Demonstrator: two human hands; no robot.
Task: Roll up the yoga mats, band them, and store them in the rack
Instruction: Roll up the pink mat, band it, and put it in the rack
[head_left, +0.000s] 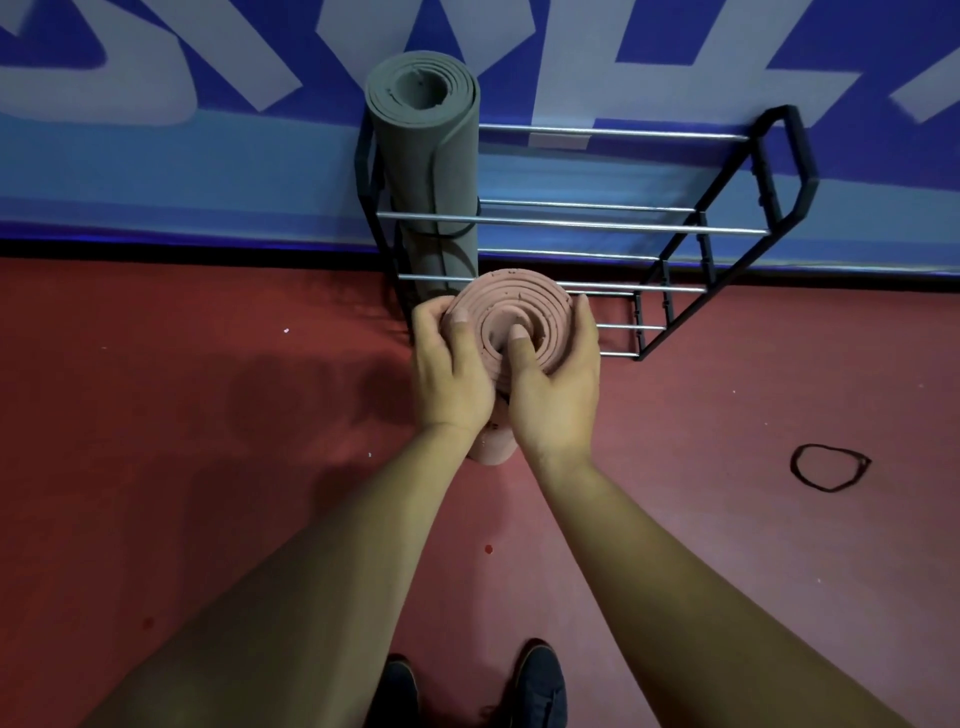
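Note:
A rolled pink yoga mat (524, 306) stands upright in front of me, its spiral top end facing the camera. My left hand (449, 369) grips its left side, thumb lying over the top edge. My right hand (556, 384) grips the right side, its thumb pressed into the middle of the spiral. The mat's lower end shows between my wrists. Behind it stands a black metal rack (727, 223) with silver bars. A rolled grey mat (423, 156) stands upright in the rack's left end, a dark band around it. A loose black band (829, 466) lies on the floor to the right.
The rack stands against a blue and white wall banner (156, 156). The floor (182, 415) is red. My two dark shoes (537, 686) show at the bottom edge. The rack's middle and right sections hold nothing.

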